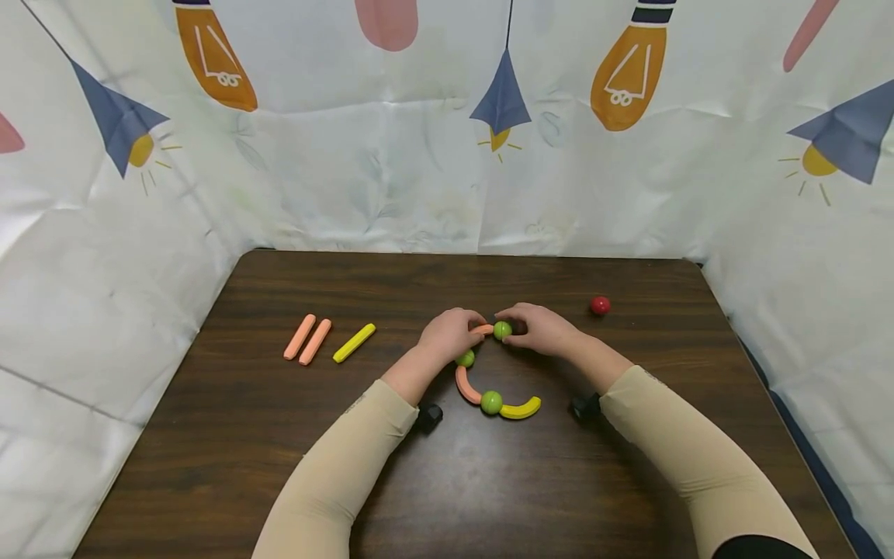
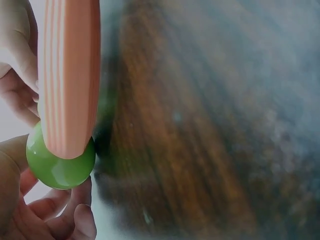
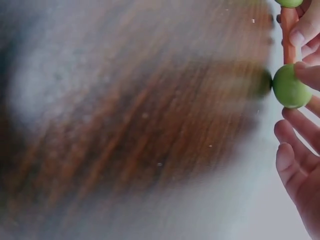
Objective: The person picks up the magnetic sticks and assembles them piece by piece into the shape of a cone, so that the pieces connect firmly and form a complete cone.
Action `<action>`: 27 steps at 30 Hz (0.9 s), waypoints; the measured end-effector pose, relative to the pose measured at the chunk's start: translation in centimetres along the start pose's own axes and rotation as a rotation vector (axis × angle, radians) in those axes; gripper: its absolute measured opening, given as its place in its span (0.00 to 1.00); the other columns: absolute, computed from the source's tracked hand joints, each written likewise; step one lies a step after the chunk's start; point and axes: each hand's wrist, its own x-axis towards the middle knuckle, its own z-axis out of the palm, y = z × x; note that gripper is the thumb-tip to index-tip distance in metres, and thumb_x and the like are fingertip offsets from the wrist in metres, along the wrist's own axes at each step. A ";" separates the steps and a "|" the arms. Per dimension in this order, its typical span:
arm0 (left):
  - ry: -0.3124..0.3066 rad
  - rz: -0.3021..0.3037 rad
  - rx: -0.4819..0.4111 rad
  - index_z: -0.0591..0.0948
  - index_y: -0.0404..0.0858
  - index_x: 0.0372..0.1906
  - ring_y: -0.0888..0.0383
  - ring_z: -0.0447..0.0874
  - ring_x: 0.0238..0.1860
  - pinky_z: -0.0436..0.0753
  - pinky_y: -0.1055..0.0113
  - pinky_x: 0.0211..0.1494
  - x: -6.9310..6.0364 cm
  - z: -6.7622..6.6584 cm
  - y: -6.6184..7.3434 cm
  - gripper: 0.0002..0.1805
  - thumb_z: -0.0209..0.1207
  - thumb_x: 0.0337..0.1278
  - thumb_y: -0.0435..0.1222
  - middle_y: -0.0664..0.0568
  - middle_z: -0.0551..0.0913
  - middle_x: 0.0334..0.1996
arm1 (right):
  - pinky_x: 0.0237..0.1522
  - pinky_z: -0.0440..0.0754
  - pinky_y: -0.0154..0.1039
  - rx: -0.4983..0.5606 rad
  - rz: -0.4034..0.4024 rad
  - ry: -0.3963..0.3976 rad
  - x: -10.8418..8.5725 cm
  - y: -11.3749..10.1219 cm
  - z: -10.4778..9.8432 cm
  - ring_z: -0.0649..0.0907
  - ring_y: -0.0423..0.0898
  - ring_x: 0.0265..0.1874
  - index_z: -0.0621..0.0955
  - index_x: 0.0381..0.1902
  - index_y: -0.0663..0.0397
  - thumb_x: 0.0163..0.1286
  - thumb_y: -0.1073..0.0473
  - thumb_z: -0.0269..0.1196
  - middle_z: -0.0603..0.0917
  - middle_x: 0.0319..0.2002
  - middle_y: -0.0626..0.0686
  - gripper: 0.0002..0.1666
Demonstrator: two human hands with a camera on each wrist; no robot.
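Observation:
A curved chain of toy pieces lies on the table in the head view: a yellow curved stick [image 1: 521, 409], a green ball [image 1: 492, 402], a pink curved stick [image 1: 466, 386], a second green ball [image 1: 466, 359], another pink curved stick [image 1: 483, 330] and a third green ball [image 1: 502, 331]. My left hand [image 1: 450, 335] pinches the far pink stick. From the right, my right hand [image 1: 543, 331] pinches the third ball between thumb and fingers. That ball [image 3: 291, 89] meets the pink stick's end in the right wrist view. The left wrist view shows a pink stick [image 2: 70, 75] against a green ball [image 2: 60, 172].
Two straight pink sticks [image 1: 299, 337] [image 1: 316, 341] and a straight yellow stick [image 1: 354, 342] lie on the left of the brown table [image 1: 209, 435]. A red ball [image 1: 600, 305] sits at the far right. A patterned white cloth [image 1: 419, 186] hangs behind.

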 end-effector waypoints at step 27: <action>0.110 -0.158 -0.045 0.82 0.49 0.59 0.55 0.81 0.37 0.80 0.58 0.39 -0.5 -1.1 -2.0 0.18 0.62 0.66 0.45 0.53 0.85 0.47 | 0.42 0.78 0.41 -0.027 -0.059 0.009 -5.3 -0.3 -1.1 0.78 0.45 0.38 0.85 0.56 0.47 0.66 0.49 0.69 0.82 0.45 0.47 0.22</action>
